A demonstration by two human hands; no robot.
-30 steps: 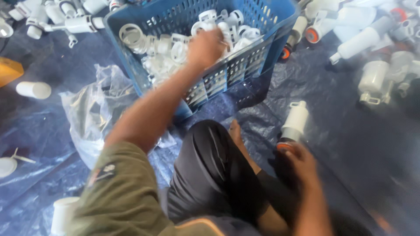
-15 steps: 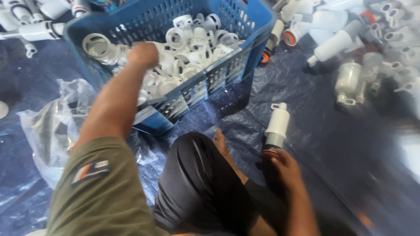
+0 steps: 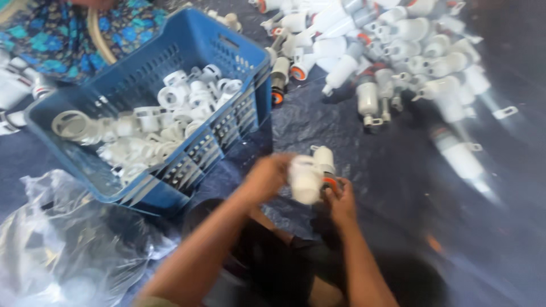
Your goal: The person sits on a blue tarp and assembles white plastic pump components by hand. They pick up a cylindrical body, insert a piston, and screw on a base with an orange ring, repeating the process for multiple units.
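Meeting above the dark blue sheet (image 3: pixel 364 165), both hands work on 1 white plastic fitting (image 3: pixel 311 175) with an orange ring. The left hand (image 3: pixel 267 177) closes around its blurred white cap end; the right hand (image 3: pixel 341 202) grips the lower end. Just left sits a blue crate (image 3: pixel 187 42) of white caps, with a heap of fittings (image 3: pixel 398 51) beyond.
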